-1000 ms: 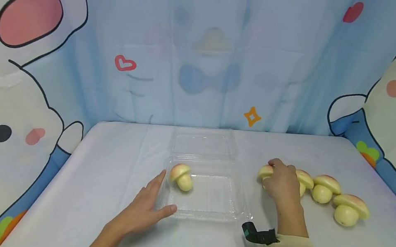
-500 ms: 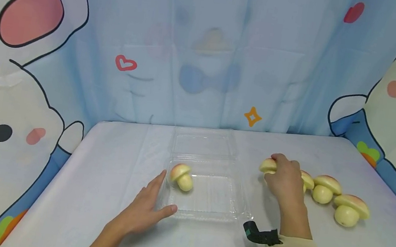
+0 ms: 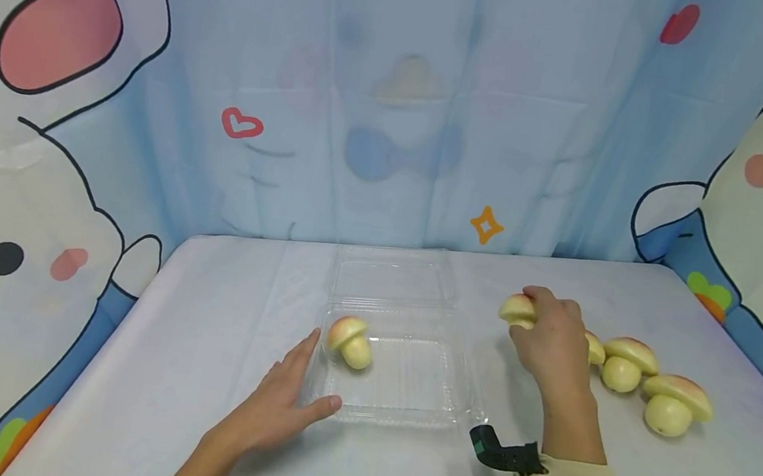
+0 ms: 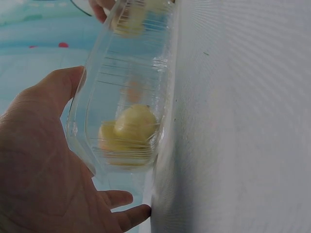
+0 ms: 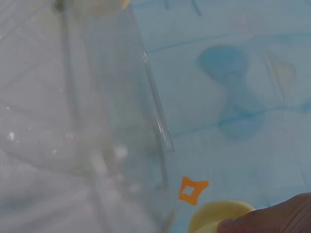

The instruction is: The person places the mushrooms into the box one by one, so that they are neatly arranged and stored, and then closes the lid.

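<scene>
A: The right hand [image 3: 551, 342] pinches a toy mushroom [image 3: 517, 310] by its cap, lifted just off the table's right half; three more mushrooms [image 3: 628, 364] lie beside it.

B: The left hand [image 3: 277, 407], fingers spread flat, steadies the clear clamshell tray [image 3: 402, 412] at its left edge; best carried low and set beside the mushroom already inside [image 3: 351, 340].

Pale yellow, pink-blushed mushrooms [image 3: 625, 364], clear tray [image 3: 402, 414], lavender tablecloth [image 3: 213, 304]
</scene>
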`<state>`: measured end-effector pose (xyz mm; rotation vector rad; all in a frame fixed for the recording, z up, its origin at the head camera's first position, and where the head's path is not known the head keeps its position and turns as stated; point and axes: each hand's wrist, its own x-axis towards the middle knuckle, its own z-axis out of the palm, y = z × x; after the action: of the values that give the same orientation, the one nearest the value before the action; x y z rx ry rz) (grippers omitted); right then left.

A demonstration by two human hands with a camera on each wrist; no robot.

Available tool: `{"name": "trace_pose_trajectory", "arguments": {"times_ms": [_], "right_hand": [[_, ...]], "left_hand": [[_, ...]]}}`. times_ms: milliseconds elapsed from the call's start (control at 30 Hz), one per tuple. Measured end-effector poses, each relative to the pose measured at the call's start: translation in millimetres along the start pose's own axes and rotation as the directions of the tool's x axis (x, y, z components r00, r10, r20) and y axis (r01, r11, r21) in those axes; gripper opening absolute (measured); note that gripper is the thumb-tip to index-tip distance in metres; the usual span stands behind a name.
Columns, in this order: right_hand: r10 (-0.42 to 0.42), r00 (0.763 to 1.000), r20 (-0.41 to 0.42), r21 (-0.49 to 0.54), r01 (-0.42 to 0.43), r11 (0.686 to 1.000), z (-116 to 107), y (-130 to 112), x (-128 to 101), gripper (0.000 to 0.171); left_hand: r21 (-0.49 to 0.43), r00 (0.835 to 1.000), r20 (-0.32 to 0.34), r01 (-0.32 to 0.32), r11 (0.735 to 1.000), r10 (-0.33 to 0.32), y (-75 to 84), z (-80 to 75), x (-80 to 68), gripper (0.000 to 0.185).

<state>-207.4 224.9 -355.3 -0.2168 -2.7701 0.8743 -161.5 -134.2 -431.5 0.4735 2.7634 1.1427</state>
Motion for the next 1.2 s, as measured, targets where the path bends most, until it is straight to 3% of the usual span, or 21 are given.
{"name": "trace_pose_trajectory", "arguments": {"times_ms": [1200], "right_hand": [[-0.124,0.992,0.019,0.064,0.122,0.990,4,-32,-9,0.059]], "left_hand": [[-0.009,1.000,0.013,0.016,1.000,-0.016,1.1,-0.8,0.5,0.099]]}}
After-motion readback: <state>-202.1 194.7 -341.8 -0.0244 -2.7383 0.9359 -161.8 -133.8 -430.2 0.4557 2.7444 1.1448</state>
